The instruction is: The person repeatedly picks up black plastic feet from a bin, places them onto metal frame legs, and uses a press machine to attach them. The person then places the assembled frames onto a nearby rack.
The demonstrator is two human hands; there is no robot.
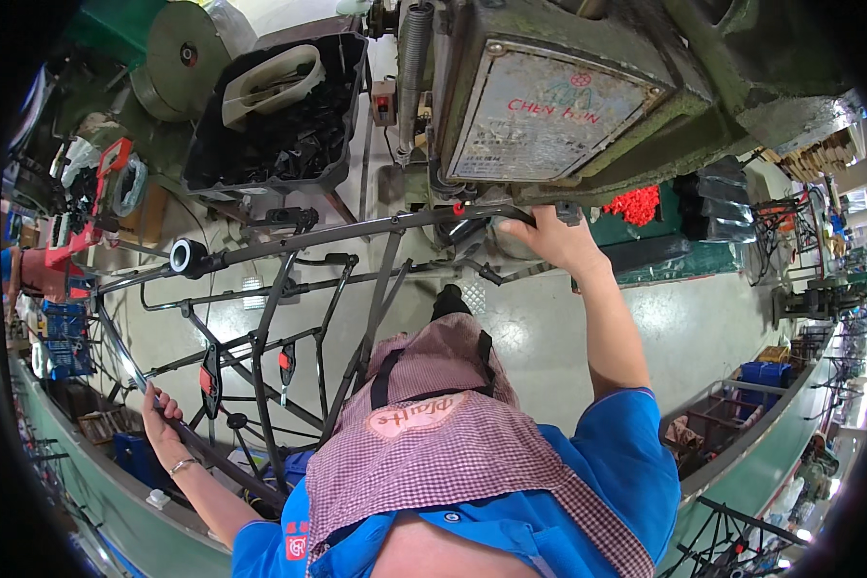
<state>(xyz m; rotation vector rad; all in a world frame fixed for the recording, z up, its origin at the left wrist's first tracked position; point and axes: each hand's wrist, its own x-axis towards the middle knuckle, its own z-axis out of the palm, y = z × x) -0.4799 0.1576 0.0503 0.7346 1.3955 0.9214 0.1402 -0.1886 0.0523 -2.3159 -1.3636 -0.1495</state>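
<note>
A large black tubular metal frame (337, 231) with jointed struts spans from the left side to the machine in the middle. My right hand (556, 243) is closed around the end of its upper tube, just under the machine head, with the thumb along the tube and the fingertips partly hidden. Lower on the left, my left hand (166, 426) curls round a side tube of the same frame. A small red part (459, 208) sits on the upper tube near my right hand. Red-marked black joints (209, 380) hang in the frame's lower part.
The green-grey machine (559, 91) with a metal plate fills the top middle. Left of it stands a black bin (270, 159) of small black parts with a pale scoop-like container (275, 85). Red small parts (634, 204) lie at the right, and a green-sided bench (742, 472) curves behind me.
</note>
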